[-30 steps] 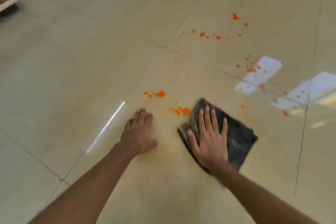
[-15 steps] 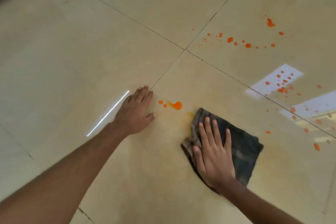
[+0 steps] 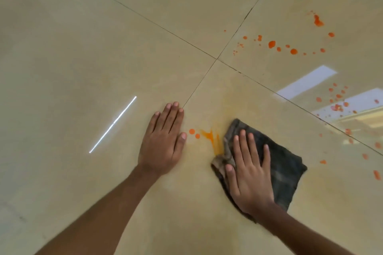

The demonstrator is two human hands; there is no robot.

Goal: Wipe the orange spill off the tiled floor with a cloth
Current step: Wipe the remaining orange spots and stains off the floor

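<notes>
A dark folded cloth [image 3: 281, 163] lies on the beige tiled floor [image 3: 103, 47]. My right hand [image 3: 248, 170] presses flat on its left part with straight fingers. Just left of the cloth, an orange smear [image 3: 212, 138] streaks the tile, with two small orange drops [image 3: 194, 133] beside it. My left hand [image 3: 163, 141] rests flat on the floor, its thumb close to those drops. More orange drops [image 3: 290, 46] dot the far tile, and others [image 3: 339, 101] scatter at the right.
Dark grout lines cross at a tile corner [image 3: 216, 59] beyond my hands. Bright window reflections [image 3: 306, 83] shine on the right tile, and a thin light streak [image 3: 113, 124] glints at the left.
My right hand has slid the cloth through the orange blob, smearing it into a streak. The view has shifted, so the furniture edge at the top left is out of frame.
</notes>
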